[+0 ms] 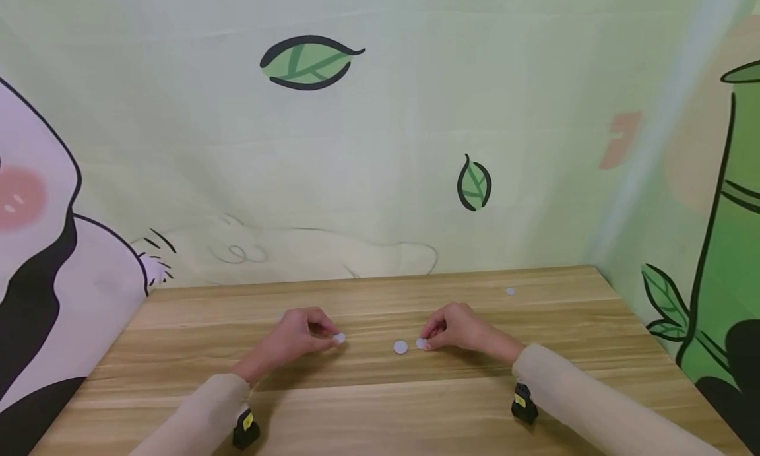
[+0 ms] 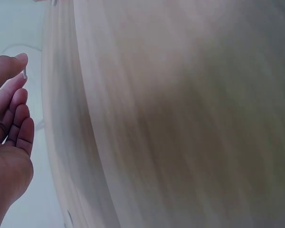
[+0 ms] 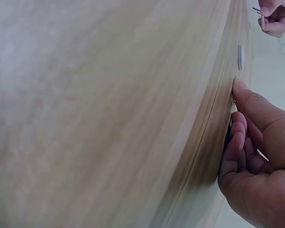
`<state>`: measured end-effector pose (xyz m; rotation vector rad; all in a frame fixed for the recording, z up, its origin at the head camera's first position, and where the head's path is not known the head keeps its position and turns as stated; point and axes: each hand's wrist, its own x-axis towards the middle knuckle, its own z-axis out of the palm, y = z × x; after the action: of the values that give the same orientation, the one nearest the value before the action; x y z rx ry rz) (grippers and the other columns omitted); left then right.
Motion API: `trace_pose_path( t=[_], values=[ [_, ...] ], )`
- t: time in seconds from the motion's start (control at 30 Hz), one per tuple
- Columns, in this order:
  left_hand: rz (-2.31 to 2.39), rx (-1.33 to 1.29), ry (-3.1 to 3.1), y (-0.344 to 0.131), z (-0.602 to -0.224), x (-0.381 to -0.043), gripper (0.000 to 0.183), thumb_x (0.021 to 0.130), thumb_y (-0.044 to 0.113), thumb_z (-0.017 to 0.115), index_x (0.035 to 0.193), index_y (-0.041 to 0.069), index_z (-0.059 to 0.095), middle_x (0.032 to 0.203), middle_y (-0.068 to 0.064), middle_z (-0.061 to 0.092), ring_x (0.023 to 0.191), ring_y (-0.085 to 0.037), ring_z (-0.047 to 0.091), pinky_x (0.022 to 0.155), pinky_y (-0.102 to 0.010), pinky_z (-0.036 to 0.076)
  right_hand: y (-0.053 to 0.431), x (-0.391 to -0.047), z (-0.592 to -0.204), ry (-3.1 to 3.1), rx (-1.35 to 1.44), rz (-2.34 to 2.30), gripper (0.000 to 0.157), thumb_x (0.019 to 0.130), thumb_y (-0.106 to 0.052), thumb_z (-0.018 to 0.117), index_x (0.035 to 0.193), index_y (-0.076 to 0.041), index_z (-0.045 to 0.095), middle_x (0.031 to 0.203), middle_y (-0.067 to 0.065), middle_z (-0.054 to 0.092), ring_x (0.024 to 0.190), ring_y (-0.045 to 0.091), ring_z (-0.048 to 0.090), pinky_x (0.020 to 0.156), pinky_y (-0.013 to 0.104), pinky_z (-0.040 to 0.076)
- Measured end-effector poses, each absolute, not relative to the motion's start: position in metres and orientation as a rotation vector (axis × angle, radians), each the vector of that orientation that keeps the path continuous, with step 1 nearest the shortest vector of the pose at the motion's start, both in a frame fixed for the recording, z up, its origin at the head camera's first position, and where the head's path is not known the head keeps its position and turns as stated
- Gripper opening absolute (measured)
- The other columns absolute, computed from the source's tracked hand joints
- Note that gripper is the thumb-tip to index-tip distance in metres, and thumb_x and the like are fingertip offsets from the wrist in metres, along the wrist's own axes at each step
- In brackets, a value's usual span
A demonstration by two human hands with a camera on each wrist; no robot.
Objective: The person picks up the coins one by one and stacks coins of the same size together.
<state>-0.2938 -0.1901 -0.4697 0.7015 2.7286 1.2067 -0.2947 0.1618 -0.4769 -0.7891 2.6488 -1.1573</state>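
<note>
In the head view my left hand [image 1: 299, 334] pinches a small white disc [image 1: 339, 338] between thumb and fingertip, held above the table. The left wrist view shows that disc [image 2: 24, 73] edge-on, with the other fingers loosely curled below. My right hand [image 1: 454, 329] has thumb and fingers on another small white disc [image 1: 422, 344], low at the tabletop. Just left of it, apart from both hands, a larger-looking white disc [image 1: 400, 347] lies flat. From the right wrist this one [image 3: 241, 57] looks thick, perhaps stacked; I cannot tell.
One more white disc [image 1: 510, 291] lies near the back right of the wooden table [image 1: 380, 410]. A printed cloth backdrop [image 1: 380, 146] with leaves rises behind the table's far edge. Small black devices [image 1: 525, 403] hang at both wrists.
</note>
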Motion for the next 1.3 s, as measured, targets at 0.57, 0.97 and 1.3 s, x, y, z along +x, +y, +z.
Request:
trace_pose_path(
  t=[0.57,0.97,1.3],
  values=[
    [1.265,0.831,2.67,-0.143,-0.465,-0.298,0.011,0.083,0.017,0.085,0.09,0.013,0.077,0.088,0.004,0.069,0.081,-0.011,0.06,0.07,-0.024,0.051,0.162,-0.299,-0.478,2.645,-0.744,-1.143,0.011,0.081,-0.012,0.086,0.086,-0.007,0.079,0.075,-0.005,0.071,0.069,0.004,0.058,0.064,0.019,0.048],
    [1.193,0.995,2.659,-0.106,-0.462,-0.302,0.012,0.084,0.021,0.085,0.09,0.012,0.079,0.089,0.005,0.07,0.085,-0.01,0.062,0.078,-0.025,0.053,0.162,-0.297,-0.477,2.642,-0.811,-1.142,0.01,0.082,-0.013,0.086,0.086,-0.006,0.079,0.074,-0.005,0.072,0.068,0.002,0.058,0.063,0.02,0.049],
    [1.139,0.985,2.61,-0.084,-0.458,-0.302,0.012,0.085,0.021,0.084,0.093,0.013,0.079,0.09,0.005,0.069,0.088,-0.011,0.06,0.08,-0.027,0.051,0.163,-0.297,-0.477,2.619,-0.794,-1.168,0.012,0.082,-0.013,0.086,0.087,-0.005,0.079,0.078,-0.001,0.073,0.07,0.003,0.059,0.064,0.019,0.049]
  ],
)
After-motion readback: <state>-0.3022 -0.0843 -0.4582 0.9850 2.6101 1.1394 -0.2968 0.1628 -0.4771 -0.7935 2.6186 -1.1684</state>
